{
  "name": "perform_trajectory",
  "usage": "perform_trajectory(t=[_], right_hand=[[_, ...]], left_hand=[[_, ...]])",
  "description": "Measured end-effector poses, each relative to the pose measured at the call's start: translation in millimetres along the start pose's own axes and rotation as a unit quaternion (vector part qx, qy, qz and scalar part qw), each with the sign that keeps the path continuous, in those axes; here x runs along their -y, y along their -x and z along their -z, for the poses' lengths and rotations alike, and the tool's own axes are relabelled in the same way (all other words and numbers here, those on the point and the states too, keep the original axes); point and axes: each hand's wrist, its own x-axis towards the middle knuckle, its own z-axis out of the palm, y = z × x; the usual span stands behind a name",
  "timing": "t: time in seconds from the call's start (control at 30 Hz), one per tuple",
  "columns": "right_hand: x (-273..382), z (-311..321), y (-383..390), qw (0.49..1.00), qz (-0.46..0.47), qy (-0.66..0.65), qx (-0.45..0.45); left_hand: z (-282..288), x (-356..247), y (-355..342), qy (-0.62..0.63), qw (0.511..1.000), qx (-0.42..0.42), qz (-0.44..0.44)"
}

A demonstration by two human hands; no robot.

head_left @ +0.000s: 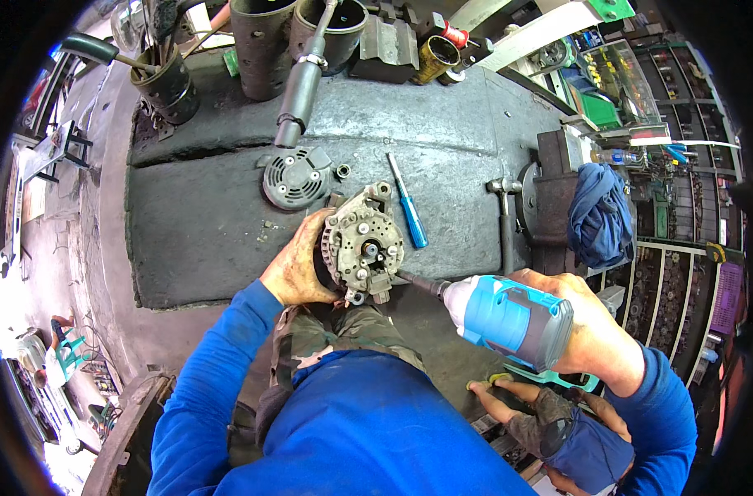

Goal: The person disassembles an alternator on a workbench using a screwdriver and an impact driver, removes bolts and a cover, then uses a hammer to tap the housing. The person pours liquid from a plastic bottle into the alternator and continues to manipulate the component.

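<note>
My left hand is wrapped round the left side of an alternator, whose back with its terminals and central shaft faces up at the bench's near edge. In my right hand is a blue and grey cordless impact driver. Its dark bit points left at the alternator's lower right side; whether the tip touches cannot be made out. Beyond the alternator lies a round slotted rear cover, with a small nut beside it. A blue-handled screwdriver rests just right of the alternator.
A hammer lies near a vise with a blue cloth at the right. Metal cylinders and a tool can line the back. A dark tool hangs over the bench. Another person is low at right.
</note>
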Motion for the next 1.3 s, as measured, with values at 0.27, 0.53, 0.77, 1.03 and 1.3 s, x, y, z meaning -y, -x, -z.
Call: perform_trajectory(t=[0.27,0.53,0.77,1.03,1.3], right_hand=[[-6,-10,10,0.998,0.006,0.012,-0.062],[-2,-14,13,0.997,-0.034,-0.019,-0.073],[-4,-8,10,0.996,0.073,-0.006,-0.041],[-9,-14,13,0.998,-0.023,-0.065,0.015],[-1,-18,15,0.997,-0.053,-0.050,0.019]], left_hand=[[-2,-3,4,0.026,0.999,-0.011,0.036],[-3,-5,3,-0.004,1.000,-0.027,-0.011],[-3,-4,4,0.014,1.000,-0.018,0.010],[-1,-1,0,0.011,1.000,-0.007,-0.007],[-3,-3,1,0.005,1.000,-0.014,-0.006]])
